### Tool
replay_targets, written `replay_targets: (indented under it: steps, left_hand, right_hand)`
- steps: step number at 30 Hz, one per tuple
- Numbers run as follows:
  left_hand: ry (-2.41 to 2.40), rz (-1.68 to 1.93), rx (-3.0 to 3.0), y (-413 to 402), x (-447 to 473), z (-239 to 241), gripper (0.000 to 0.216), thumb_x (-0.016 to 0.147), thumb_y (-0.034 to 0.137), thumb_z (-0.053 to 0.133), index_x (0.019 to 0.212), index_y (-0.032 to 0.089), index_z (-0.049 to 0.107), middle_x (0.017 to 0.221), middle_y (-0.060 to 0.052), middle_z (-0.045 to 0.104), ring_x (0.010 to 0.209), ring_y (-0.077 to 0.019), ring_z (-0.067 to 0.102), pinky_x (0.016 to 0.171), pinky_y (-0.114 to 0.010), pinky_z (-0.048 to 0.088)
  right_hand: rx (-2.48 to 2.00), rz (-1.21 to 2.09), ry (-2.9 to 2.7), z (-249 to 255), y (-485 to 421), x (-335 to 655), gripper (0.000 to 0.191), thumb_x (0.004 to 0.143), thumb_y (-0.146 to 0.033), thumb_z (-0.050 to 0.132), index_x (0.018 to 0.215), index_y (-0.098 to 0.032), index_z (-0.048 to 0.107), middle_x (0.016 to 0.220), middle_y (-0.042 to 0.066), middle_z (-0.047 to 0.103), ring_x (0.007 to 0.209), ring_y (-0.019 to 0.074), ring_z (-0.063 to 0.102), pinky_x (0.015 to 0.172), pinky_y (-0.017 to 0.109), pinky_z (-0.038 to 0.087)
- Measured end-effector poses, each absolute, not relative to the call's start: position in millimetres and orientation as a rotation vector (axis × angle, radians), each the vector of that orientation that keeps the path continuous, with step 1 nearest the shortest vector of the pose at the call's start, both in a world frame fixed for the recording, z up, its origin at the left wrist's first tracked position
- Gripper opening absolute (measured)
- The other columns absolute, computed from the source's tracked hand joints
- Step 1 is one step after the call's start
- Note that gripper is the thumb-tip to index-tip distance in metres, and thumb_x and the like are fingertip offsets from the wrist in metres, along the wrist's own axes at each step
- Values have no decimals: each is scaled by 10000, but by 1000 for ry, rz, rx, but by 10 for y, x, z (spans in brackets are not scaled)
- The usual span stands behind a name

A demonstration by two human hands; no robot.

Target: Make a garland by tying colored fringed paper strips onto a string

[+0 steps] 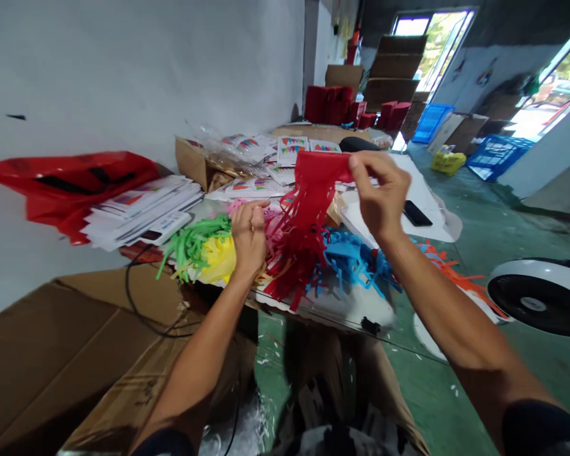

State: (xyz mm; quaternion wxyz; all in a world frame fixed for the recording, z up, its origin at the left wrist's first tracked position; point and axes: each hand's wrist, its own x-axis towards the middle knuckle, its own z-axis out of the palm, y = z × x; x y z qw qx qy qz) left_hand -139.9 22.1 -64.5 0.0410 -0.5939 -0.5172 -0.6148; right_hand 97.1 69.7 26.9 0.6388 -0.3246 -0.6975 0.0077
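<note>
**A:** Start at the hands. What has the right one got?

**B:** From my seat, the right hand [381,196] sits just right of the frame's centre, raised above the table. Its thumb and fingers are pinched on the top band of a red paper fringe [308,209]. The strips hang down and left from that pinch, and their tips reach the heap below.

**A:** And the left?

**B:** The left hand [249,237] is lower, left of centre, curled in a loose fist with the knuckles facing me. It rests on the pile and touches the red strips on their left side. I cannot tell whether it grips a strip or only presses against them.

**A:** What lies around them?

**B:** Just left of the left hand I see a green fringe [192,244] with a yellow fringe [218,259] below it. A pink one [273,221] peeks out between the hands. Under the right wrist is a blue fringe [351,256], and an orange fringe [444,269] trails off to the right. All of it rests on the table [356,313].

**A:** Further out?

**B:** A black phone [417,213] lies just right of the right hand. Printed cards [142,209] are stacked at mid-left, with a red plastic bag [71,183] beyond them against the wall. A cardboard box [61,354] fills the lower left, and a white fan [539,294] is at the right edge.
</note>
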Motion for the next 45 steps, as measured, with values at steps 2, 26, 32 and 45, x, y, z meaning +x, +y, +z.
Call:
replay_targets:
  steps: [2,26,32,45]
  left_hand:
    - [-1516,-1956,-1793,60,-1348,-480,448,1089,499,373,1083,233,733,1116,-54,737,1105,-221,634,1037,-371,450]
    - [-1141,-2022,-3687,-889,13,-65,313,852,502,799,871,200,719,799,-82,778,674,-212,726,613,-336,597]
    - [-890,-1686,-3694,-883,153,83,232,786,433,872,748,214,804,877,-88,767,869,-242,747,766,-370,620]
    - [-1138,-1983,-3464,-767,123,-248,309,933,521,702,976,234,809,1046,-85,719,984,-221,695,810,-336,590]
  right_hand:
    - [-678,-122,-1540,350,385,1138,211,1029,-328,614,984,-208,782,1005,59,779,992,181,701,961,393,558]
    - [-833,627,-1881,-221,-1232,2329,486,1034,-629,468,1319,-319,710,1341,77,703,1286,257,636,1084,451,503]
    - [-760,1221,-1657,-565,-1278,2221,701,982,-778,405,1460,-306,606,1180,72,772,1121,247,727,926,398,577]
    - [-862,1316,-1154,-833,-1390,2210,381,791,-574,839,982,-248,795,900,42,790,734,184,709,624,270,543]
